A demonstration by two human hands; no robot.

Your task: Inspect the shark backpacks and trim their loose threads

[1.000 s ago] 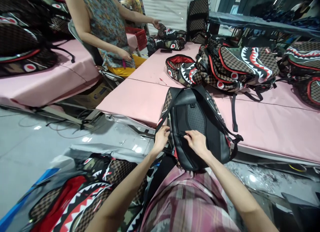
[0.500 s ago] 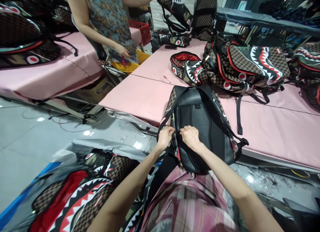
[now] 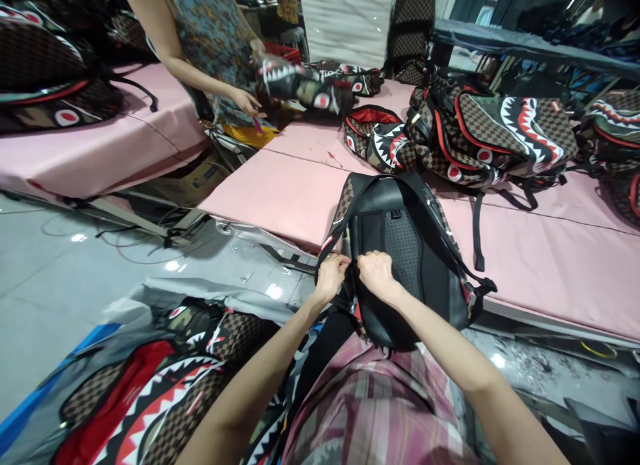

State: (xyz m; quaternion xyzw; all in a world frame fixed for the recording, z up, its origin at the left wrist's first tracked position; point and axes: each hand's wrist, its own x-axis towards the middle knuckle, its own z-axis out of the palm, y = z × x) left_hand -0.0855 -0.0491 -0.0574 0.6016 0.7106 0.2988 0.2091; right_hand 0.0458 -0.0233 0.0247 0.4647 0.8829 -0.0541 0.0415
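A black backpack leans on the edge of the pink table, its padded back panel and shoulder straps facing up and its lower end at my lap. My left hand is pinched at the bag's left side, beside the strap. Close to it, my right hand is closed at the left edge of the back panel, knuckles up. The fingertips nearly meet over the side seam. Whatever small part they pinch is too small to make out.
Checkered shark-mouth backpacks lie on the pink table. More bags fill a lined container at lower left. Across the table, a person handles a camouflage bag. Another pink table stands at left.
My right hand has shifted slightly left, closer to my left hand. The other person's bag has come down from raised height to just above the table, blurred by motion.
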